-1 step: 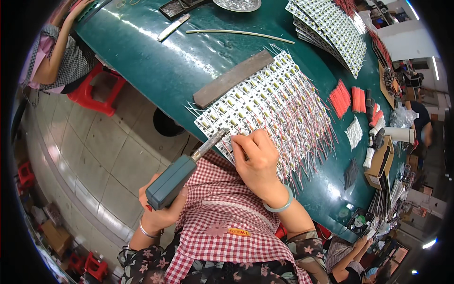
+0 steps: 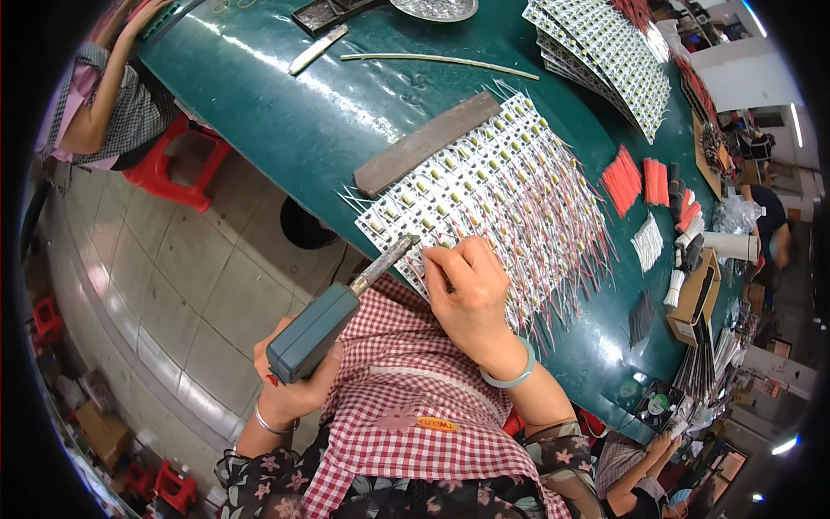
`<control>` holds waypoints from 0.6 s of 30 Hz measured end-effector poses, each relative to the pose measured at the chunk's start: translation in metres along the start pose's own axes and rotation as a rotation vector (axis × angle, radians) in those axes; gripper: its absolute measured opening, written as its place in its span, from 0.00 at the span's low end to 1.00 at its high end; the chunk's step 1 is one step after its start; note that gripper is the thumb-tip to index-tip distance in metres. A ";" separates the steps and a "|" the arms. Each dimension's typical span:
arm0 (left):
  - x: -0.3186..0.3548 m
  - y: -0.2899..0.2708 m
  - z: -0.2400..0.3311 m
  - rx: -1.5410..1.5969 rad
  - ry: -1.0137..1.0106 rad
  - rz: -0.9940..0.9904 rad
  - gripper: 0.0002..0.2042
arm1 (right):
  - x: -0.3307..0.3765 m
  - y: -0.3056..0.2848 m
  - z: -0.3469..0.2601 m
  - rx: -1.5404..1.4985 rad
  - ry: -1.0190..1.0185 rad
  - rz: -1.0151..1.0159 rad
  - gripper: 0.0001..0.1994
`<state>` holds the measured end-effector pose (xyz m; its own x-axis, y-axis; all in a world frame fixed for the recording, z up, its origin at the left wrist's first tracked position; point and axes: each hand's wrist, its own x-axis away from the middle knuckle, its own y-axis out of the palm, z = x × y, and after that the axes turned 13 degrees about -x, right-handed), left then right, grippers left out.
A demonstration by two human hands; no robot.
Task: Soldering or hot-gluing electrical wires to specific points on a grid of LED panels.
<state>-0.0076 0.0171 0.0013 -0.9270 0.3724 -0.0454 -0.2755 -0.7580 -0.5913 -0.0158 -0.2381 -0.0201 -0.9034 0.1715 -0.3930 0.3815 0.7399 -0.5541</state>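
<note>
My left hand (image 2: pixel 298 376) is wrapped round the dark green body of a soldering gun (image 2: pixel 313 333). The gun's metal tip touches or hovers just over the near left edge of a white circuit board panel (image 2: pixel 376 227). Rows of small yellowish parts and many thin red and white wires (image 2: pixel 562 251) cover the panel. Close to the gun's tip, my right hand (image 2: pixel 471 285) is closed in a pinch over the panel. What its fingertips hold, if anything, is too small to make out. A dark flat bar (image 2: pixel 425 145) lies along the panel's far left edge.
On the green table (image 2: pixel 294 130) lie a thin strip (image 2: pixel 441 62), a metal dish (image 2: pixel 437 7), stacked panels (image 2: pixel 605 65), red wire bundles (image 2: pixel 621 180) and white ones (image 2: pixel 647 242). A cardboard box (image 2: pixel 694 298) stands right. Other people sit at far left and lower right.
</note>
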 end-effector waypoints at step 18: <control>0.004 -0.002 0.003 0.095 -0.110 -0.047 0.11 | 0.003 0.008 0.003 0.049 -0.054 -0.004 0.08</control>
<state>-0.0117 0.0187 0.0045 -0.9332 0.3520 0.0725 -0.3378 -0.7903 -0.5111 -0.0153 -0.2335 -0.0280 -0.8936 0.1323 -0.4289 0.3883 0.7073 -0.5907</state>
